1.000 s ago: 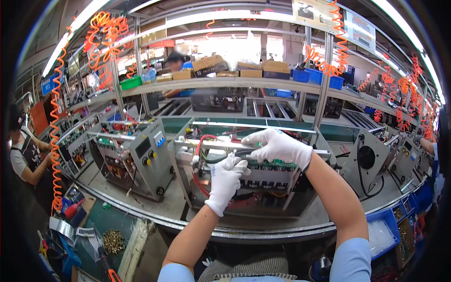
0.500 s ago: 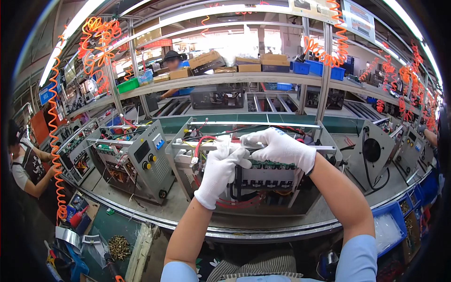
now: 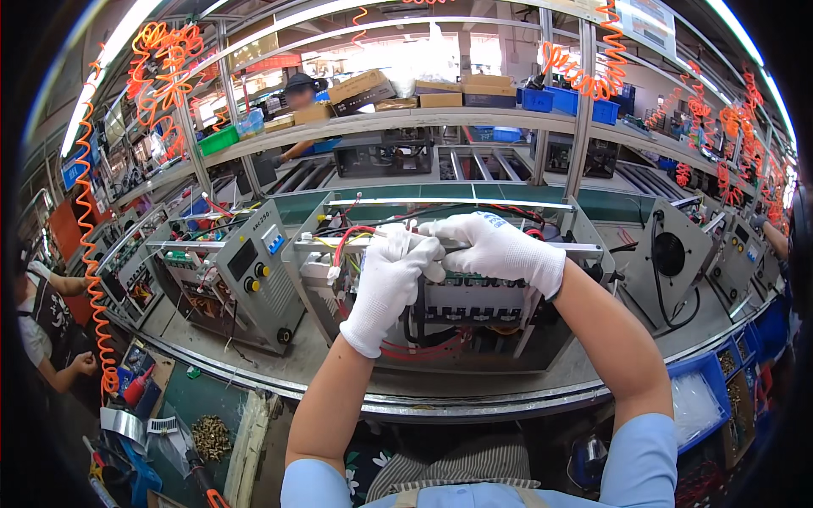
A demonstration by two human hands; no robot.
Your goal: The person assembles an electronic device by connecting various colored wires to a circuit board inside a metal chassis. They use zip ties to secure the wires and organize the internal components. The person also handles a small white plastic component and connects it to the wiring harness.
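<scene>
Both my hands wear white knit gloves and meet over the top of an open grey metal machine housing (image 3: 584, 330). My left hand (image 3: 394, 275) is closed, its fingers curled at the upper front rail. My right hand (image 3: 495, 244) pinches right beside it, fingertips against those of the left. What they grip between them is too small and covered to make out. A black cable (image 3: 412, 317) hangs just below my left fingers. Red wires (image 3: 342, 252) and a white connector (image 3: 333, 273) lie left of my left hand. Black parts in rows (image 3: 474, 313) sit inside the housing.
Another open machine (image 3: 254, 279) with yellow-black knobs stands left; a grey panel with a round fan (image 3: 669, 254) stands right. Brass screws (image 3: 211, 437) lie lower left, near a coiled orange hose (image 3: 97, 322). A blue bin (image 3: 699, 402) is lower right. Co-workers are at left and behind the shelf.
The view has shifted slightly, and the machine sits a little higher and further left. My hands stay together at the same spot on it. The co-worker at left has lowered a hand.
</scene>
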